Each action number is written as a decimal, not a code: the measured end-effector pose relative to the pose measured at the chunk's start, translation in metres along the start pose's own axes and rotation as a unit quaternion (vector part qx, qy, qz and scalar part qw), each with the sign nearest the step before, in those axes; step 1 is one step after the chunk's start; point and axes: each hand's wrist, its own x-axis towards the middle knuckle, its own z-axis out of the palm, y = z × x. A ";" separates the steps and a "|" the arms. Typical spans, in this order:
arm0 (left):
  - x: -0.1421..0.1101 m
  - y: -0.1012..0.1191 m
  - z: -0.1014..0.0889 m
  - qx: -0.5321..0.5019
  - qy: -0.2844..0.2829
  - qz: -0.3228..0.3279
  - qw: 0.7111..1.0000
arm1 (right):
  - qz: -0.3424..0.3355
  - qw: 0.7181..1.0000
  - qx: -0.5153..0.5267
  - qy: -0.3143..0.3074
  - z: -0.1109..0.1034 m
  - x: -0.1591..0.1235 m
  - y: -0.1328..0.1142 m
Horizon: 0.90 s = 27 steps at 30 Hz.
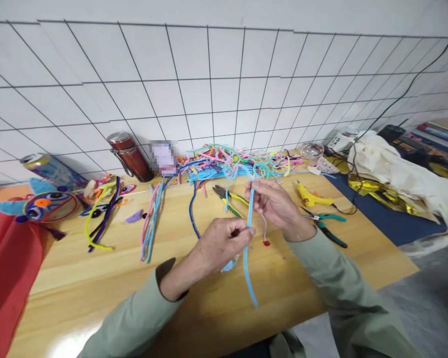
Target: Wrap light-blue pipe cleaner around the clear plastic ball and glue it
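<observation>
A light blue pipe cleaner (pixel 249 271) runs upright between my hands, its lower end hanging free over the table. My left hand (pixel 224 243) pinches it around the middle. Higher up, my right hand (pixel 271 201) is closed on the same pipe cleaner near its upper part. Behind my hands lie yellow-and-black pliers (pixel 231 201), partly hidden. A pinkish strand with a red tip (pixel 266 242) rests just below my right hand. Under my left hand shows a small light blue piece (pixel 229 264), mostly covered.
A tangled heap of coloured pipe cleaners (pixel 224 166) lies along the wall. At right are a yellow glue gun (pixel 313 195) and green-handled pliers (pixel 330 228). A red flask (pixel 130 156), a can (pixel 52 169) and a blue owl-like craft piece (pixel 41 206) stand or lie at left.
</observation>
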 end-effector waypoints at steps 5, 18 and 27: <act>-0.003 0.005 -0.002 0.027 0.004 0.016 0.999 | -0.056 0.996 -0.064 0.015 -0.001 0.000 0.003; 0.001 0.000 0.003 -0.155 0.004 -0.012 0.988 | -0.048 0.992 -0.101 -0.055 0.012 -0.024 -0.003; 0.003 0.016 0.017 -0.141 -0.007 0.049 0.989 | 0.004 0.993 -0.034 -0.110 0.003 -0.019 -0.012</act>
